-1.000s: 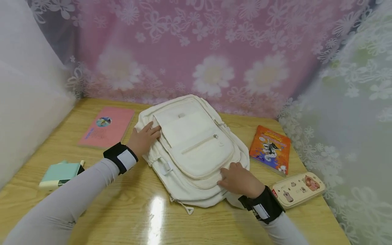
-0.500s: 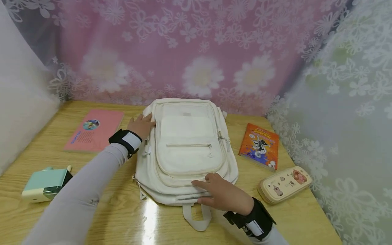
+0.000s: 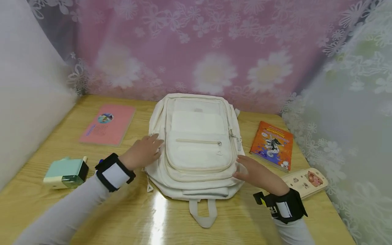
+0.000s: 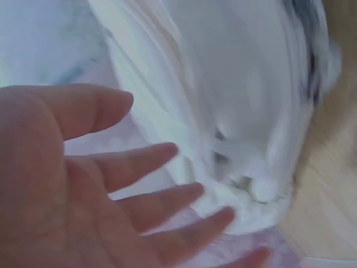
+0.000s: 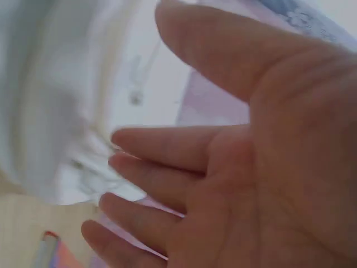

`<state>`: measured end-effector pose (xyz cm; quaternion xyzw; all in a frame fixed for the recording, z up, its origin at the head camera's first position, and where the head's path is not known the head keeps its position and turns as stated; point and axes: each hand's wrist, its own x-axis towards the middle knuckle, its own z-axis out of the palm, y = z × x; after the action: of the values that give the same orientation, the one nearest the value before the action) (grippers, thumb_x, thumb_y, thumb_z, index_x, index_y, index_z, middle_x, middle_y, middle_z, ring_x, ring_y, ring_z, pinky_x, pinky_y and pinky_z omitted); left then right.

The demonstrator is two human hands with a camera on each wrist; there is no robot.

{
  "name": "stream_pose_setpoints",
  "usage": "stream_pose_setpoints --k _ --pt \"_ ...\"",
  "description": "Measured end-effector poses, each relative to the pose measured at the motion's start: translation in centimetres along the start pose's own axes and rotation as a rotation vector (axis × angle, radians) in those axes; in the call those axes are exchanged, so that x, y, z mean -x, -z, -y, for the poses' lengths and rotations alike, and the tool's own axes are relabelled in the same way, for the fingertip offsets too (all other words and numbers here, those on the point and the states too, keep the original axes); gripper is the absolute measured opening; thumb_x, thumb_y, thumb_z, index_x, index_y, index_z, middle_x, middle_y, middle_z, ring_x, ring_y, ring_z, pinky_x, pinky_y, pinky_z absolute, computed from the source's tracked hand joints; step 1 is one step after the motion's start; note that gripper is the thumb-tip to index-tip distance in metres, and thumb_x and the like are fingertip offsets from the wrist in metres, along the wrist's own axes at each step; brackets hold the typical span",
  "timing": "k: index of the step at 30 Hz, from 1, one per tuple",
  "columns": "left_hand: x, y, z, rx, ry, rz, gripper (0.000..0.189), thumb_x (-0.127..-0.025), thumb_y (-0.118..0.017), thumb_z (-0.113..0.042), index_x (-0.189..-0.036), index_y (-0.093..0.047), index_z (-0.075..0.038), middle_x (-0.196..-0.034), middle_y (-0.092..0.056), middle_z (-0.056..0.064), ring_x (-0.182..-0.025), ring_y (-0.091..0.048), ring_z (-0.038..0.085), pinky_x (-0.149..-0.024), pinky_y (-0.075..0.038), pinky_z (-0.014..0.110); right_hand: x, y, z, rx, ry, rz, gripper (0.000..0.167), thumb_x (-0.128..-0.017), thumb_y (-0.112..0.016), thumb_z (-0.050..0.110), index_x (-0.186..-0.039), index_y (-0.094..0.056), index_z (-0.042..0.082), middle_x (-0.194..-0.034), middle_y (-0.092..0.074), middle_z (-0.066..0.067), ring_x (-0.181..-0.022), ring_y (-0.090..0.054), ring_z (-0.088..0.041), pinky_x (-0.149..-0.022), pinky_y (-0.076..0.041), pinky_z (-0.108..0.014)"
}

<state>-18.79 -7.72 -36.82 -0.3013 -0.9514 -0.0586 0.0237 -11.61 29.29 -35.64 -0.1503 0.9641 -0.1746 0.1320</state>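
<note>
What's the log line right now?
backpack: on table | left hand: at its left side, empty | right hand: at its right side, empty

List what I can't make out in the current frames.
Head: near end of the pencil case, hidden by the right hand and wrist.
Head: small blue thing, mostly behind the left wrist strap; unidentifiable.
Head: fine print on the pink notebook, too small.
Head: contents of the backpack, hidden by its fabric.
Left wrist: backpack details, motion-blurred.
Right wrist: most of the orange book, cut off by the bottom edge.
</note>
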Motion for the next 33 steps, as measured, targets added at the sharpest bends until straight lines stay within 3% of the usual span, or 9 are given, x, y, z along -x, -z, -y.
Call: stream_pose_setpoints --k 3,7,10,14,17,21,25,28,33 --pt "2.8 0.4 -2.1 0.076 0.003 0.103 0.049 -0.094 -0.055 -0.030 -0.128 -0.050 0.006 -0.132 -0.046 0.032 -0.110 -0.051 0.049 -0.081 -0.048 0.059 -0.3 -0.7 -0.6 -0.014 -0.022 0.057 0.077 -0.085 -0.067 0.033 -0.134 -0.035 -0.016 -0.140 -0.031 -0.037 -0.131 -0.028 -0.052 -0.105 -0.027 -0.058" --pt "4.2 -0.4 -4.4 0.135 -0.001 0.242 0.069 -0.090 -0.059 -0.041 -0.133 -0.042 0.010 -0.136 -0.037 0.039 -0.119 -0.044 0.052 -0.092 -0.044 0.056 0.2 -1.1 -0.8 -0.084 -0.076 0.092 0.088 -0.084 -0.067 0.040 -0.140 -0.025 -0.014 -0.143 -0.027 -0.036 -0.132 -0.026 -0.051 -0.106 -0.027 -0.058" --pt "4.3 -1.4 -5.5 0.118 -0.014 0.252 0.075 -0.088 -0.061 -0.041 -0.134 -0.039 0.013 -0.137 -0.032 0.042 -0.122 -0.041 0.052 -0.096 -0.043 0.053 0.7 -1.2 -0.6 -0.103 -0.107 0.082 0.092 -0.083 -0.067 0.042 -0.143 -0.021 -0.010 -0.145 -0.027 -0.033 -0.133 -0.028 -0.048 -0.105 -0.030 -0.057" --pt "4.4 -2.1 -6.0 0.023 -0.014 0.177 0.069 -0.088 -0.062 -0.035 -0.130 -0.042 0.016 -0.132 -0.038 0.043 -0.118 -0.046 0.051 -0.090 -0.048 0.051 1.1 -1.7 0.0 -0.084 -0.117 0.071 0.090 -0.083 -0.067 0.041 -0.143 -0.022 -0.009 -0.145 -0.030 -0.031 -0.132 -0.032 -0.046 -0.103 -0.033 -0.056" --pt "4.7 -2.5 -5.5 -0.061 -0.018 0.103 0.062 -0.090 -0.060 -0.032 -0.126 -0.046 0.016 -0.128 -0.043 0.041 -0.115 -0.050 0.048 -0.087 -0.050 0.048 1.1 -2.3 0.6 -0.050 -0.125 0.078 0.089 -0.085 -0.065 0.044 -0.143 -0.024 -0.009 -0.145 -0.031 -0.029 -0.131 -0.035 -0.045 -0.103 -0.034 -0.055" --pt "5.1 -3.4 -4.2 -0.069 -0.028 0.034 0.060 -0.091 -0.058 -0.032 -0.127 -0.046 0.015 -0.128 -0.043 0.040 -0.117 -0.049 0.047 -0.091 -0.048 0.048 0.9 -2.9 1.2 -0.009 -0.128 0.077 0.088 -0.085 -0.062 0.047 -0.142 -0.026 -0.009 -0.145 -0.033 -0.028 -0.130 -0.037 -0.044 -0.102 -0.035 -0.054" --pt "5.4 -3.8 -2.7 0.136 -0.018 0.060 0.060 -0.092 -0.059 -0.029 -0.134 -0.041 0.010 -0.135 -0.038 0.038 -0.124 -0.042 0.047 -0.099 -0.041 0.050 0.9 -3.2 1.0 -0.006 -0.132 0.080 0.087 -0.085 -0.061 0.049 -0.143 -0.026 -0.007 -0.145 -0.033 -0.028 -0.129 -0.038 -0.044 -0.100 -0.037 -0.054" --pt "5.6 -3.1 -1.2 0.284 0.027 0.062 0.056 -0.091 -0.060 -0.025 -0.135 -0.042 0.005 -0.138 -0.040 0.031 -0.125 -0.043 0.043 -0.100 -0.040 0.050 1.0 -3.1 0.6 -0.024 -0.128 0.088 0.086 -0.086 -0.061 0.047 -0.142 -0.027 -0.008 -0.144 -0.033 -0.029 -0.130 -0.036 -0.045 -0.102 -0.036 -0.054" --pt "5.6 -2.2 1.3 0.246 0.105 0.023 0.047 -0.092 -0.059 -0.024 -0.127 -0.051 0.006 -0.124 -0.056 0.025 -0.110 -0.056 0.039 -0.092 -0.046 0.048 1.3 -2.4 1.0 0.018 -0.077 0.069 0.073 -0.089 -0.060 0.039 -0.139 -0.034 -0.006 -0.140 -0.039 -0.029 -0.127 -0.038 -0.047 -0.100 -0.036 -0.055"
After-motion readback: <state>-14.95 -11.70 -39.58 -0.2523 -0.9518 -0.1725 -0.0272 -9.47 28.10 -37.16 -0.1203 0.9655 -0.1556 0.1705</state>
